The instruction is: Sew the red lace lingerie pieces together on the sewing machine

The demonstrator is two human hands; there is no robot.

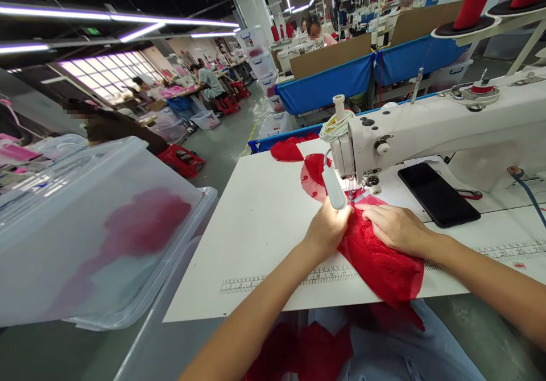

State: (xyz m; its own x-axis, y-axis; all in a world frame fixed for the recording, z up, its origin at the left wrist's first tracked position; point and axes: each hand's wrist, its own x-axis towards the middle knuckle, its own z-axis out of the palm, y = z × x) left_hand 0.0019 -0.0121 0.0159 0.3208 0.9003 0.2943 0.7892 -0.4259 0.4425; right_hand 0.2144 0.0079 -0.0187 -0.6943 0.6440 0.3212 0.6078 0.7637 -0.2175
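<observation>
"Stitching seems the step in hand, with red cloth (pixel 375 264) at the needle (pixel 351 192) of the sewing machine (pixel 430 122)."

"How are the hands?"

"Left hand (pixel 326 230) pinching the cloth's edge; right hand (pixel 394 230) laid over it, gripping or not, I can't tell. It's on the table (pixel 239 222), overhanging the front."

"Next?"

"Probably calls for even feeding, fingertips clear of the needle."

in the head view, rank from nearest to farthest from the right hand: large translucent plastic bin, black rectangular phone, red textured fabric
1. Red textured fabric: under the right hand, touching it.
2. Black rectangular phone: to the hand's right.
3. Large translucent plastic bin: far left, past the white tabletop.
</observation>
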